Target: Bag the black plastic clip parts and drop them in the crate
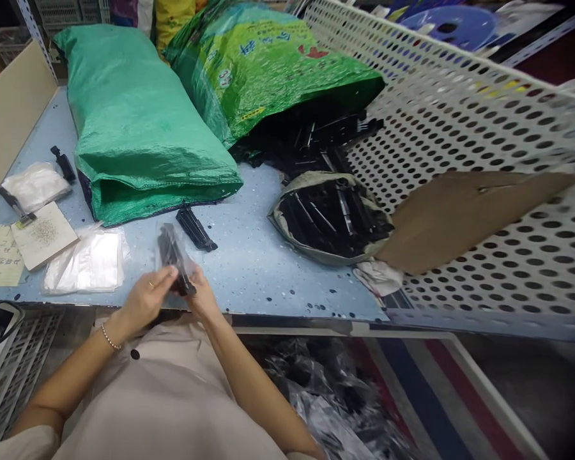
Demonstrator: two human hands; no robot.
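Close to the table's front edge, my left hand [149,294] and my right hand [202,295] both grip a clear plastic bag [165,239] with black plastic parts [176,259] inside it. The lower end of the parts sticks out between my hands. Just beyond lies another bundle of black plastic parts [196,230] on the blue tabletop. Left of my hands is a stack of flat clear bags [87,260]. The exact kind of the black parts cannot be made out.
A teal woven sack [138,108] and a green printed sack [278,70] spilling black parts lie behind. An open cloth bag [287,239] of black parts stands right, before a perforated white basket [483,140]. Below the table, a striped container [412,383] holds bagged parts.
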